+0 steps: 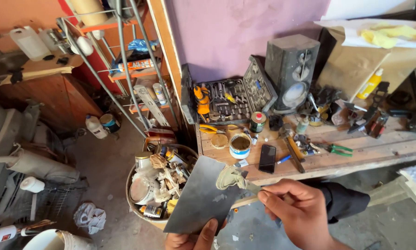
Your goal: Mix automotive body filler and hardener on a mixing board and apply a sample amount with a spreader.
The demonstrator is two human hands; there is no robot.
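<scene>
Two hands are raised in front of the workbench point(356, 155). A grey metal plate point(201, 194) is gripped at its lower edge by the left hand point(192, 238), thumb pressed on its face. A putty knife point(238, 178), loaded with beige filler, is clenched in the right hand point(298, 213) and laid against the plate's upper right corner.

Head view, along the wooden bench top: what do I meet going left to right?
Yellow-handled pliers → open tin of putty → black phone → hammer → green-handled pliers → yellow bottle.
</scene>
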